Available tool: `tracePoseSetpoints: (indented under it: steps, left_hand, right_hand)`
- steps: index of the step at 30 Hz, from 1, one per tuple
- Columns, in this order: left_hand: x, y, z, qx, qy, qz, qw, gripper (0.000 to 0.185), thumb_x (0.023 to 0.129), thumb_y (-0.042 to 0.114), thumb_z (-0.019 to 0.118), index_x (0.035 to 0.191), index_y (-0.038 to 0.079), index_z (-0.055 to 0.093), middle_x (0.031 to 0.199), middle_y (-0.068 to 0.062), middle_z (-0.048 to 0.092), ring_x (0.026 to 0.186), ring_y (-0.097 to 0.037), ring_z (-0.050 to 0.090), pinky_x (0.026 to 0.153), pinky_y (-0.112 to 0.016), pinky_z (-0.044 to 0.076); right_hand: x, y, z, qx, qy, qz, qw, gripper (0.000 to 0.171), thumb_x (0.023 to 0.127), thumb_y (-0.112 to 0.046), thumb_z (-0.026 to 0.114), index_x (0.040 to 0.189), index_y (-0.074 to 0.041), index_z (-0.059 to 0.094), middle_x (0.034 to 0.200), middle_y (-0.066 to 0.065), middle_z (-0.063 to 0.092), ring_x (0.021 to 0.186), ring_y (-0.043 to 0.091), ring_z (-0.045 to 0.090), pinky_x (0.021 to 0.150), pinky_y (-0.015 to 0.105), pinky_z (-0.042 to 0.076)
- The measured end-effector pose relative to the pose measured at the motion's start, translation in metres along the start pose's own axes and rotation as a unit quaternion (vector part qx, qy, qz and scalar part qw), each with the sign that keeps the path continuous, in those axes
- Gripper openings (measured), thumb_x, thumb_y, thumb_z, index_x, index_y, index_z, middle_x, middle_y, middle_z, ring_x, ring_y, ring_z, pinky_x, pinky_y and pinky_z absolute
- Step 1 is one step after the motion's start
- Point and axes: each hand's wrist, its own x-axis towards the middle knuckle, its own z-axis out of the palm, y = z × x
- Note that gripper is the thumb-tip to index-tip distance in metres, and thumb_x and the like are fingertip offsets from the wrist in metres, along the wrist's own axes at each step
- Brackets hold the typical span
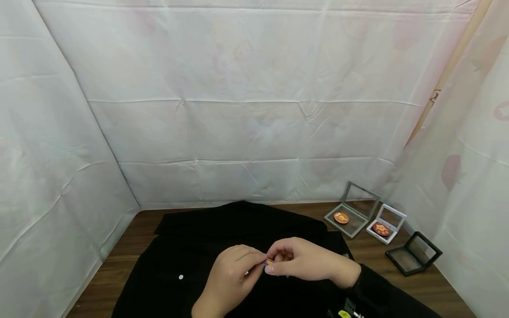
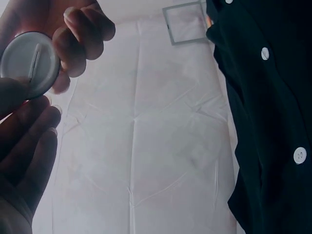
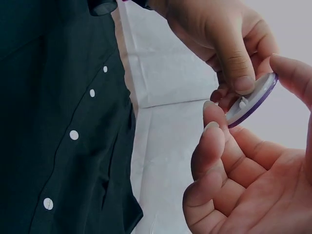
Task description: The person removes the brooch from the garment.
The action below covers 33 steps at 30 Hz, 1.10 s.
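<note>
A round pin badge point(image 1: 269, 262) is pinched between my two hands above a black shirt point(image 1: 238, 227). My left hand point(image 1: 233, 274) holds its left side, and the fingertips of my right hand point(image 1: 304, 259) grip it from the right. In the left wrist view the badge's grey back point(image 2: 17, 58) faces the camera, with a straight metal pin across it. Seen from the right wrist, the badge point(image 3: 256, 103) is tilted and shows a purple rim; a thumb presses near its pin. White buttons point(image 3: 74, 135) run along the shirt.
At the right stand three open display cases: a grey one point(image 1: 330, 216) and a white one point(image 1: 391, 240), each with an orange or red badge in it, and a black one point(image 1: 405, 270). The wooden table point(image 1: 115, 256) is enclosed by pale cloth point(image 1: 238, 132).
</note>
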Motion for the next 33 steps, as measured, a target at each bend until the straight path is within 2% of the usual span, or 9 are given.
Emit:
tracePoseSetpoints:
  steps: [6,13,16,20,22,24,27,30,33]
  left_hand:
    - [-0.003,0.001,-0.002,0.007,-0.015,-0.011,0.9998,0.008,0.093,0.009,0.076,0.096,0.016,0.077,0.094,0.010,0.073,0.086,-0.002,0.067,0.079,-0.017,0.054]
    - [-0.014,0.001,-0.002,-0.014,-0.054,-0.049,0.9972,0.013,0.090,0.010,0.080,0.099,0.018,0.074,0.096,0.012,0.072,0.085,0.000,0.065,0.077,-0.015,0.053]
    - [-0.019,0.001,-0.002,-0.014,-0.085,-0.068,0.9940,0.015,0.090,0.011,0.079,0.101,0.019,0.074,0.098,0.012,0.072,0.087,-0.001,0.066,0.078,-0.016,0.054]
    - [-0.024,-0.003,-0.005,0.011,-0.154,-0.090,0.9840,0.014,0.091,0.017,0.080,0.102,0.021,0.072,0.099,0.014,0.070,0.089,-0.001,0.066,0.080,-0.019,0.055]
    - [-0.024,-0.008,-0.007,0.032,-0.193,-0.099,0.9755,0.014,0.091,0.020,0.079,0.103,0.020,0.072,0.100,0.013,0.070,0.091,-0.001,0.065,0.080,-0.021,0.056]
    - [-0.023,-0.016,-0.007,0.054,-0.238,-0.114,0.9631,0.014,0.094,0.024,0.077,0.106,0.020,0.072,0.103,0.013,0.070,0.093,-0.002,0.065,0.082,-0.024,0.057]
    - [-0.022,-0.030,-0.006,0.082,-0.309,-0.145,0.9362,0.024,0.097,0.032,0.073,0.116,0.018,0.072,0.112,0.011,0.069,0.103,-0.006,0.066,0.090,-0.030,0.057]
    - [-0.026,-0.045,-0.003,0.104,-0.372,-0.175,0.9054,0.038,0.099,0.040,0.070,0.128,0.015,0.070,0.124,0.005,0.067,0.113,-0.013,0.065,0.098,-0.037,0.054]
    - [-0.036,-0.059,-0.003,0.125,-0.410,-0.200,0.8809,0.051,0.098,0.046,0.069,0.137,0.013,0.065,0.136,-0.002,0.063,0.124,-0.021,0.061,0.104,-0.044,0.051]
  right_hand:
    - [-0.001,0.002,0.003,-0.025,0.011,0.010,1.000,0.018,0.102,-0.028,0.068,0.114,-0.016,0.071,0.082,-0.005,0.065,0.064,0.001,0.053,0.060,0.018,0.047]
    - [-0.014,0.015,0.011,-0.054,0.023,0.029,0.998,0.019,0.102,-0.032,0.067,0.112,-0.016,0.070,0.080,-0.007,0.064,0.063,0.001,0.053,0.059,0.020,0.048]
    - [-0.020,0.023,0.016,-0.065,0.026,0.031,0.997,0.022,0.103,-0.033,0.066,0.114,-0.015,0.069,0.079,-0.008,0.063,0.061,0.000,0.052,0.057,0.020,0.047]
    - [-0.030,0.033,0.016,-0.104,0.048,0.040,0.993,0.023,0.102,-0.038,0.066,0.115,-0.019,0.067,0.077,-0.009,0.063,0.060,0.001,0.053,0.055,0.021,0.046]
    - [-0.036,0.039,0.013,-0.131,0.067,0.051,0.988,0.025,0.101,-0.042,0.066,0.115,-0.021,0.067,0.077,-0.010,0.063,0.060,0.002,0.054,0.054,0.022,0.046]
    - [-0.044,0.046,0.008,-0.167,0.091,0.066,0.980,0.025,0.101,-0.045,0.066,0.113,-0.023,0.067,0.077,-0.011,0.062,0.060,0.003,0.054,0.053,0.023,0.046]
    - [-0.059,0.055,0.000,-0.234,0.130,0.091,0.959,0.030,0.100,-0.051,0.065,0.113,-0.024,0.066,0.077,-0.015,0.059,0.061,0.002,0.053,0.052,0.024,0.045]
    - [-0.075,0.065,-0.007,-0.324,0.166,0.110,0.925,0.033,0.098,-0.055,0.065,0.110,-0.024,0.065,0.078,-0.018,0.055,0.062,-0.001,0.049,0.052,0.024,0.043]
    - [-0.091,0.075,-0.016,-0.397,0.193,0.121,0.889,0.034,0.097,-0.056,0.066,0.103,-0.023,0.062,0.075,-0.019,0.051,0.060,-0.003,0.044,0.051,0.023,0.038]
